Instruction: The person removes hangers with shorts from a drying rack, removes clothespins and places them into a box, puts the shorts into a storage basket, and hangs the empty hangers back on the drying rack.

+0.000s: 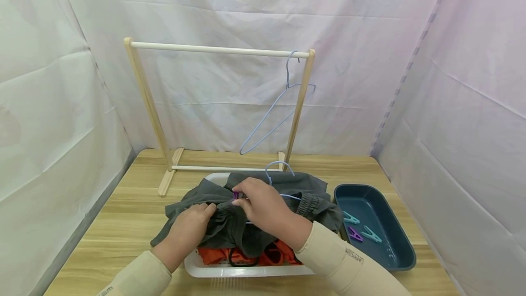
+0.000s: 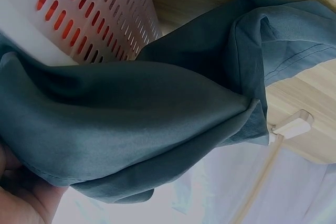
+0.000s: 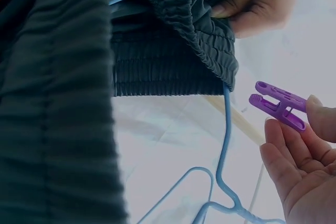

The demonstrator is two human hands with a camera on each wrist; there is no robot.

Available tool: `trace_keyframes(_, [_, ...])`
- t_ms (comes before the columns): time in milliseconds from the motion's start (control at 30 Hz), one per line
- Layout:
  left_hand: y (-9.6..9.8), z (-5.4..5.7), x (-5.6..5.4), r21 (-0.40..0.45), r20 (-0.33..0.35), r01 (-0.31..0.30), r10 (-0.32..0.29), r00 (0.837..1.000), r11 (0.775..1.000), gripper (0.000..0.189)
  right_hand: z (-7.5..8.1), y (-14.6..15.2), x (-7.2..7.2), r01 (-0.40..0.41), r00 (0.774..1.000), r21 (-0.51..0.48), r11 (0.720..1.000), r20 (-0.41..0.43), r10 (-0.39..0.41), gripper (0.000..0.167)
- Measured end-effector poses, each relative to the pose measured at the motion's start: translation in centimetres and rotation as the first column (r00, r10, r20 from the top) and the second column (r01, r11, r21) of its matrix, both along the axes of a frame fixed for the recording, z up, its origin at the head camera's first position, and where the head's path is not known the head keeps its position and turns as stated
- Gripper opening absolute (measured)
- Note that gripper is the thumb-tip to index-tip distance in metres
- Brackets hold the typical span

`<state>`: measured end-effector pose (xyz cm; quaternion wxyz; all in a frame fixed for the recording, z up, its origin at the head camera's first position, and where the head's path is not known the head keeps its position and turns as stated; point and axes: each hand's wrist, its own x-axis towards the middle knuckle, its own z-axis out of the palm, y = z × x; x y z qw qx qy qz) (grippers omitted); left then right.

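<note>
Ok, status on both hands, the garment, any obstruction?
Left hand pinching garment at the waistband. Right hand holding purple clip, not yet on it. Blue hanger partly covered by garment. Nothing visible between clip and waistband.

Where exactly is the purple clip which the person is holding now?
In the right wrist view, the purple clip is right of centre, pinched by the right hand, near the gray elastic waistband.

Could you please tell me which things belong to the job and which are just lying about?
Seemingly in use:
grey garment, in the left hand
blue hanger at its waistband
purple clip, in the right hand

Apparently idle:
second hanger on the rack
clips in the tray
orange cloth in the basket
</note>
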<state>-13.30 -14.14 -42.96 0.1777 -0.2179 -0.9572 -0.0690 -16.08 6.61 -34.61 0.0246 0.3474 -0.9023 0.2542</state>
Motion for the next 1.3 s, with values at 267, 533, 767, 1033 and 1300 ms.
trace_keyframes(267, [0.0,0.0,0.0,0.001,-0.009,-0.001,0.001,1.0,1.0,0.025,0.1,1.0,0.8,-0.047,0.997,-0.016,0.999,-0.064,0.046,0.027])
trace_keyframes(533, [0.0,-0.2,0.0,0.017,-0.04,0.008,-0.007,0.999,1.0,0.027,0.2,2.7,1.6,-0.075,0.992,0.012,0.997,-0.103,0.076,0.032])
trace_keyframes(767, [-0.2,0.1,-0.1,0.033,-0.043,0.012,-0.011,0.999,0.999,0.026,0.2,4.0,2.0,-0.078,0.989,-0.026,0.997,-0.129,0.075,0.034])
trace_keyframes(1033, [-0.3,0.6,-0.2,0.019,-0.015,0.001,-0.001,1.0,1.0,0.018,0.2,5.4,2.3,-0.066,0.979,-0.035,0.997,-0.197,0.058,0.034])
trace_keyframes(1300, [-0.4,0.8,-0.2,0.06,0.023,-0.021,0.019,1.0,0.998,0.019,-0.2,7.1,2.4,-0.025,0.973,-0.058,0.998,-0.23,0.011,0.032])
